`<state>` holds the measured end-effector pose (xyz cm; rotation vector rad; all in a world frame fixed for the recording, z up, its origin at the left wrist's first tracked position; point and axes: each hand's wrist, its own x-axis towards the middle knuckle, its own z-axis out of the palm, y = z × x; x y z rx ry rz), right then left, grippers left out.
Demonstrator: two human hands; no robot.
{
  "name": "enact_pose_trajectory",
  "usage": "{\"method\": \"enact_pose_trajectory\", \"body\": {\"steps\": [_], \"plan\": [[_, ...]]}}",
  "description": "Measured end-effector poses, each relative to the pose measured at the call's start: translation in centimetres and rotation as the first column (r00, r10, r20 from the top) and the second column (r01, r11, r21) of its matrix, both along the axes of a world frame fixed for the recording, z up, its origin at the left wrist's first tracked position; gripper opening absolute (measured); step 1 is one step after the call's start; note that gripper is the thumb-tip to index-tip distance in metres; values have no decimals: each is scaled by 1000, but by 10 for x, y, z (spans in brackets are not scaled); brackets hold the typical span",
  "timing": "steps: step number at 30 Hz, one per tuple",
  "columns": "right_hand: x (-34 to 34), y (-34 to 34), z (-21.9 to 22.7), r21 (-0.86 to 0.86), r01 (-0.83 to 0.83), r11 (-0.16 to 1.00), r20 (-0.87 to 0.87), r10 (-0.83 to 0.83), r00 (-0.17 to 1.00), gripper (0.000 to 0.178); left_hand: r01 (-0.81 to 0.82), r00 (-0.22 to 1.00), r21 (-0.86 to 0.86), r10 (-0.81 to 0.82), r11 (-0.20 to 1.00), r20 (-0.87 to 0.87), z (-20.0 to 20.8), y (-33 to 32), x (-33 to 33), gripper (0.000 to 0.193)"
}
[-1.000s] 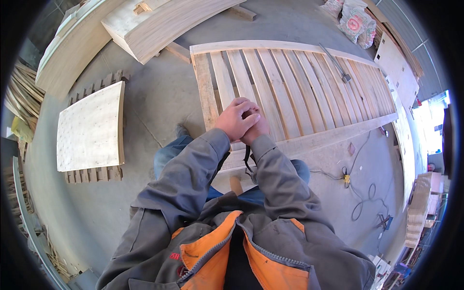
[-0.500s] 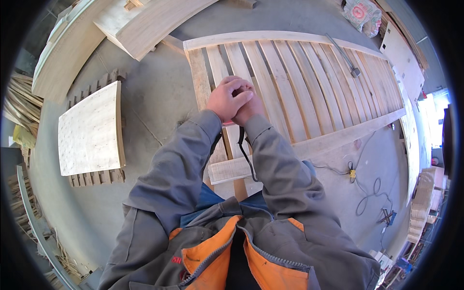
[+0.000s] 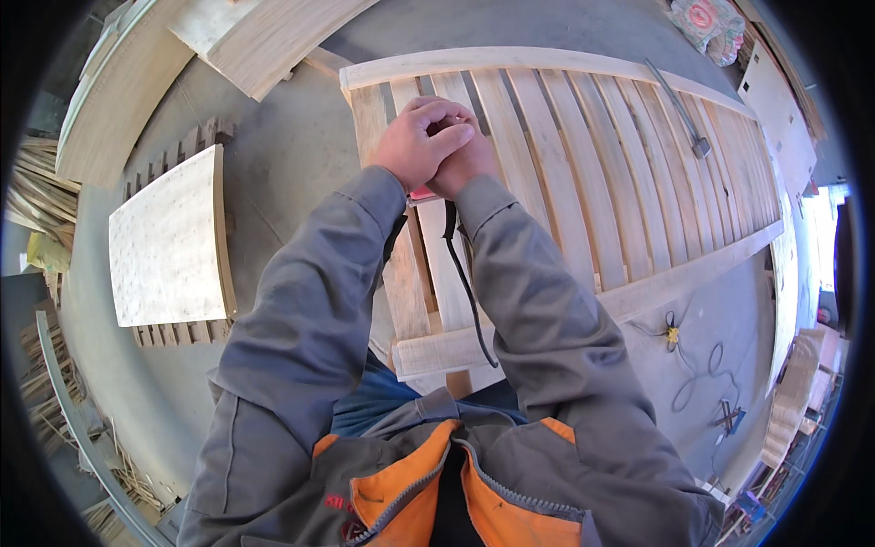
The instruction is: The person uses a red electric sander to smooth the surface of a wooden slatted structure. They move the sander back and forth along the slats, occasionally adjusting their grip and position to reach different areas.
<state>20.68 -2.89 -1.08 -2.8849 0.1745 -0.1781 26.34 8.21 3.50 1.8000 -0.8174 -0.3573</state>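
Note:
My left hand [image 3: 408, 146] and my right hand [image 3: 465, 164] are closed together, one against the other, on a corded power tool. Only a red edge of the tool [image 3: 422, 193] shows below my wrists; its body is hidden under my hands, so its exact kind cannot be made out. A black cord [image 3: 463, 264] runs from it back toward me, over the near rail. Beneath the tool lies a slatted wooden frame [image 3: 529, 173], with the hands over its left-end slats, nearer the far rail [image 3: 547, 59].
A hammer [image 3: 700, 148] rests across the slats at the right. Left of the frame, a pale board [image 3: 169, 242] lies on a pallet. Thick curved wooden panels [image 3: 118, 100] stand far left. A cable with a yellow connector [image 3: 672, 335] trails over the floor at right. A printed bag [image 3: 706, 27] lies far right.
Both hands have slid the power tool away from me along the slats toward the far rail, with my arms stretching out further. The view has shifted slightly.

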Motion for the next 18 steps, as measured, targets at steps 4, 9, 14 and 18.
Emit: {"method": "enact_pose_trajectory", "body": {"steps": [4,9,14,18], "plan": [[18,-4,18,71,0,997,-26,2,1000,52,-31,999,-15,32,999,27,-6,-8,24,27],[43,-13,15,182,79,980,-11,-78,997,52,-24,1000,-16,24,1000,3,-6,-18,49,29],[65,-18,13,185,79,980,18,-84,996,52,-32,999,-30,32,999,4,-2,-24,69,31],[78,-21,30,235,74,969,-45,-66,997,54,-20,1000,-28,20,999,-3,-4,-26,87,36]]}}
